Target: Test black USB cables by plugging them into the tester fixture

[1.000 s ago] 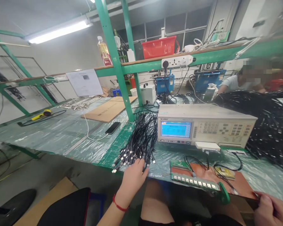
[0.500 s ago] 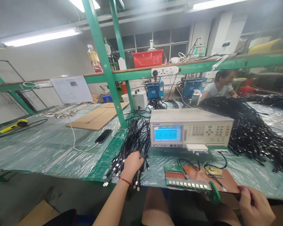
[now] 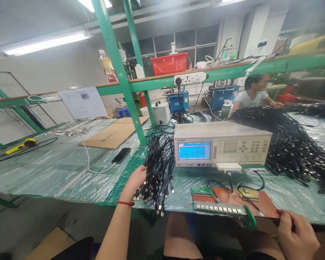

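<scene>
A bundle of black cables (image 3: 159,162) with silvery plugs lies left of the tester (image 3: 222,144), plug ends at the table's front edge. At the bundle's left side is my left hand (image 3: 137,177), its fingers bent toward the cables; whether it grips any is hidden. My right hand (image 3: 295,231) is closed at the right corner of the reddish-brown board (image 3: 268,206), thumb and fingers pinching something I cannot make out. The board carries a green connector strip (image 3: 219,208) and a green circuit board (image 3: 202,190).
A phone (image 3: 121,155) on a white cable and a cardboard sheet (image 3: 115,133) lie to the left. A large heap of black cables (image 3: 289,144) is at the right. Beyond it sits a person (image 3: 250,94). A green shelf post (image 3: 120,68) rises from the table.
My left hand has moved left, from on top of the cable bundle to its left edge. The cables there lie closer together. My right hand stays by the board's corner.
</scene>
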Demonstrator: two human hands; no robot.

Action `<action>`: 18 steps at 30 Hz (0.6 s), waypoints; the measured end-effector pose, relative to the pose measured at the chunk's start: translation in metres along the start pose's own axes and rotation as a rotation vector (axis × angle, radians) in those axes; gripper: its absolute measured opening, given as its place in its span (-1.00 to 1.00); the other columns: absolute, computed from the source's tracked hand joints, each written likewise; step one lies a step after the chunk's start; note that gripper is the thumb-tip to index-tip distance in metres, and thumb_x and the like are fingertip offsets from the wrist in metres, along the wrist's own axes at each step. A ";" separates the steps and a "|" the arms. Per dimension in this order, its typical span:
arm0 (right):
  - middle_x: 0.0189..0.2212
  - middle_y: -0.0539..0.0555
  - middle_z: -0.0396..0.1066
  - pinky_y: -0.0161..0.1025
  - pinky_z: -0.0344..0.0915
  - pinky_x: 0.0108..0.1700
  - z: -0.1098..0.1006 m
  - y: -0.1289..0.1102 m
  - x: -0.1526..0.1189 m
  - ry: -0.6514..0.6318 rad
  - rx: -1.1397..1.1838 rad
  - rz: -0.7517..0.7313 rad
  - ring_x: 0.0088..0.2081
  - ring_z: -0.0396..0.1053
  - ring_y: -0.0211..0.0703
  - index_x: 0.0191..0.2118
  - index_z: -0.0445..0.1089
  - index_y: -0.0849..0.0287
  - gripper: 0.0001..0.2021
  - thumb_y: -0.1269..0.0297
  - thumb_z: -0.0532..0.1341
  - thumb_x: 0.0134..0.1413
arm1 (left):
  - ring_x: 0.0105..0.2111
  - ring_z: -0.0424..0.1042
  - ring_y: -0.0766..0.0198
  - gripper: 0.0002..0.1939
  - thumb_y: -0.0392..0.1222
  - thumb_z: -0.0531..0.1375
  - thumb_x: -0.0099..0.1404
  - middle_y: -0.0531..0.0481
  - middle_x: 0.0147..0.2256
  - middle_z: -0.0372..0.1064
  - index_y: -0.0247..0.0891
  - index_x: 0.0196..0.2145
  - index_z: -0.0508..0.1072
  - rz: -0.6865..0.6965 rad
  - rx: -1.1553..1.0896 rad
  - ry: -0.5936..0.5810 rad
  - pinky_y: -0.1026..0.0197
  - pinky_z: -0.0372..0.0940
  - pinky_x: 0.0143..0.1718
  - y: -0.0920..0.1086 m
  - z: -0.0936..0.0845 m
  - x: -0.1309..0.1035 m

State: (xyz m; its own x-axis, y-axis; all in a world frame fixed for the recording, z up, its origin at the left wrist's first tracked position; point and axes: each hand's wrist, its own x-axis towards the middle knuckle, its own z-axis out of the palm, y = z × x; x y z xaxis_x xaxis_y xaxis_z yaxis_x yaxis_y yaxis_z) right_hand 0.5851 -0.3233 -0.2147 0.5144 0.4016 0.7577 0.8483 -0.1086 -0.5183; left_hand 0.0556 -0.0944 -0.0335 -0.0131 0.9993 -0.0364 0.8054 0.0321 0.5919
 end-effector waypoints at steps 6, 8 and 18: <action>-0.33 0.21 0.48 0.00 0.34 -0.02 -0.001 0.002 0.000 -0.025 -0.003 -0.020 -0.23 0.45 0.14 -0.28 0.46 0.20 -0.69 0.11 0.07 0.26 | -0.31 0.49 0.07 -0.77 0.02 0.13 0.38 -0.05 -0.34 0.50 -0.18 -0.31 0.38 -0.047 0.188 0.069 0.12 0.24 -0.29 0.004 0.018 -0.004; -0.33 0.21 0.48 -0.01 0.34 -0.02 0.000 0.003 0.000 -0.021 -0.007 -0.027 -0.22 0.46 0.14 -0.28 0.46 0.20 -0.68 0.10 0.07 0.25 | -0.26 0.53 -0.02 -0.74 0.09 0.17 0.33 -0.12 -0.31 0.55 -0.15 -0.30 0.39 -0.061 0.212 0.069 0.11 0.24 -0.28 0.008 0.028 -0.006; -0.31 0.20 0.49 0.01 0.36 0.00 0.003 0.009 -0.006 0.022 -0.017 -0.043 -0.21 0.47 0.16 -0.26 0.47 0.19 -0.72 0.15 0.09 0.24 | -0.36 0.47 0.22 -0.66 0.07 0.17 0.43 0.03 -0.35 0.47 -0.27 -0.33 0.46 -0.110 -0.103 -0.012 0.07 0.39 -0.22 0.002 0.021 0.010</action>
State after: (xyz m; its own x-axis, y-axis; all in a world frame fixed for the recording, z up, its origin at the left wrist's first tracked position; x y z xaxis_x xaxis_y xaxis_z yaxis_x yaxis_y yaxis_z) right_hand 0.5892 -0.3237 -0.2256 0.4798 0.3860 0.7879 0.8716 -0.1067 -0.4785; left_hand 0.0691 -0.0847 -0.0498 -0.0899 0.9893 -0.1148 0.7344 0.1437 0.6633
